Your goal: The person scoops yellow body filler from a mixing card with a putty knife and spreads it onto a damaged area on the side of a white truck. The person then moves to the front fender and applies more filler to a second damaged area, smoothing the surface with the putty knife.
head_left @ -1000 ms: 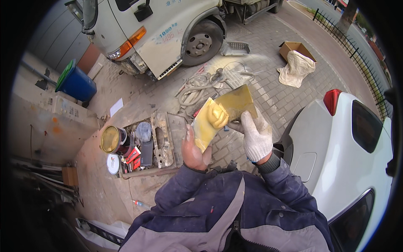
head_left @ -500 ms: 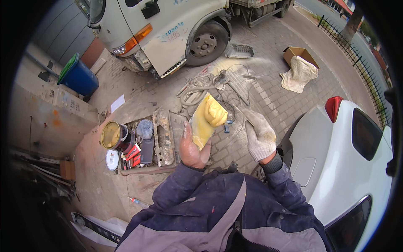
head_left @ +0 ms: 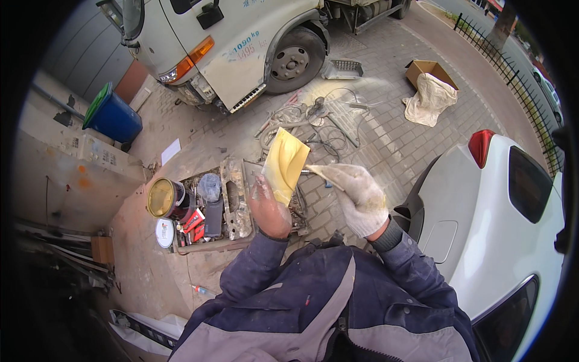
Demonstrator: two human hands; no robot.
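Observation:
My bare left hand (head_left: 269, 208) is closed round the lower end of a flat putty board (head_left: 278, 186), which is tilted up in front of my chest. Yellow putty (head_left: 293, 154) lies smeared in a ridged layer across the board. On the right, my right hand (head_left: 363, 202) wears a dusty white knit glove. Its fingers pinch a thin scraper (head_left: 324, 176), seen almost edge-on, whose tip comes close to the board's right edge. Whether the tip touches the putty, I cannot tell.
Left of my hands, an open tin (head_left: 161, 199) and a white lid (head_left: 164, 233) stand beside a cluttered tray (head_left: 236, 208). Hoses and cables (head_left: 319, 117) sprawl ahead. A truck (head_left: 232, 66) stands beyond, a white car (head_left: 482, 211) on the right, a cardboard box (head_left: 431, 74) at far right.
The bulging putty mound is now spread flatter over the board. The board has shifted slightly left, and my right hand has moved left and closer to it with the scraper.

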